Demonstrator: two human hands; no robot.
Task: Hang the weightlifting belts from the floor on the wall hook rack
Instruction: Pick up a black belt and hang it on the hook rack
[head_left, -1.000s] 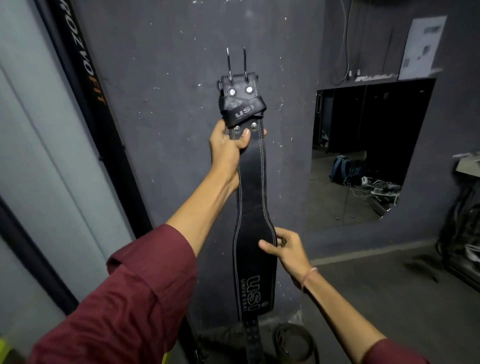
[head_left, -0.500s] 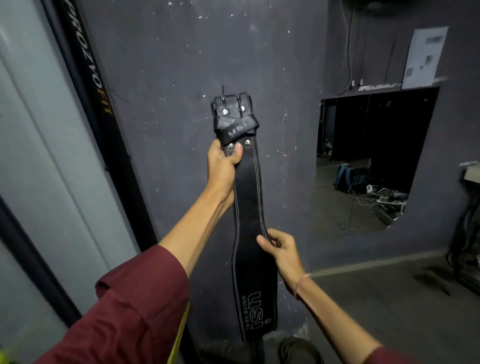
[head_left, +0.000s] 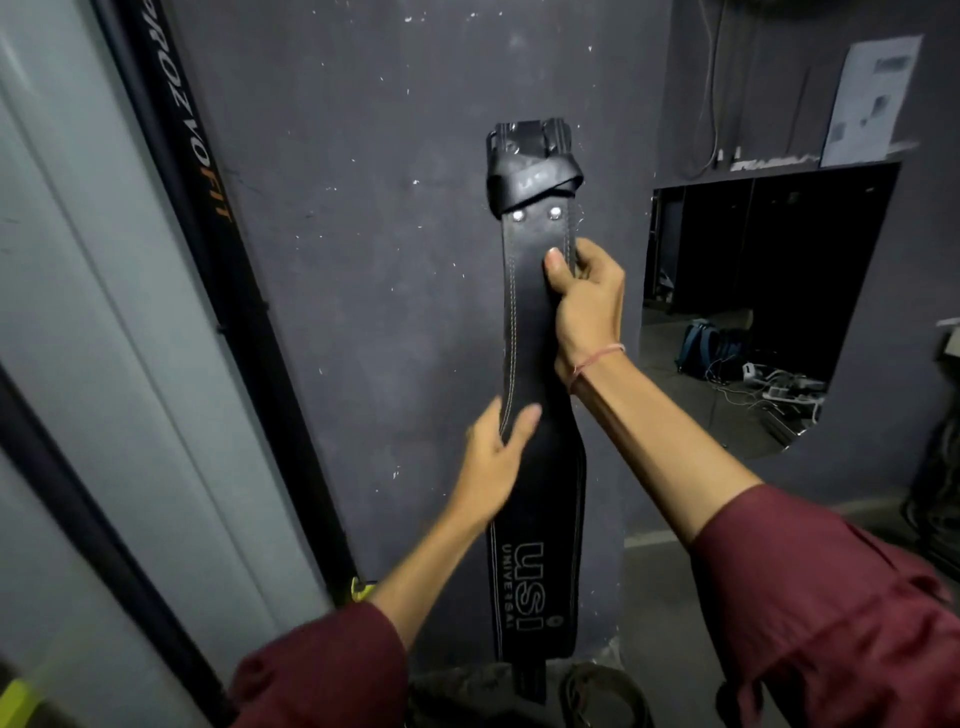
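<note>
We see a black leather weightlifting belt (head_left: 530, 332) hanging lengthwise against the dark grey wall (head_left: 363, 260), buckle end up. Our right hand (head_left: 587, 306) grasps the narrow upper strap just below the two silver rivets (head_left: 535, 214): the thumb presses on the front face while the fingers wrap round the right edge and go behind it. The grip sits on the right side of the strap, so most of the strap's width lies bare to the left of the hand, and the buckle end with its folded loop (head_left: 532, 176) stands above the grip. We cannot make out a hook under that top end, nor tell whether the belt bears on anything there.

Our left hand (head_left: 493, 457) is lower, at the left edge where the belt begins to widen. It is motion-blurred; the fingers are spread and loose, lying across the left stitched edge, with no closed hold on the leather. Between the two hands the strap runs straight down.

Below the left hand the broad back panel hangs with the white lettering "USI UNIVERSAL" (head_left: 522, 587) reading sideways, and the tail end reaches down near the floor. At the bottom, just right of the tail, a second, brownish belt (head_left: 602, 696) lies coiled on the ground. Both forearms come out of maroon sleeves (head_left: 810, 592).
</note>
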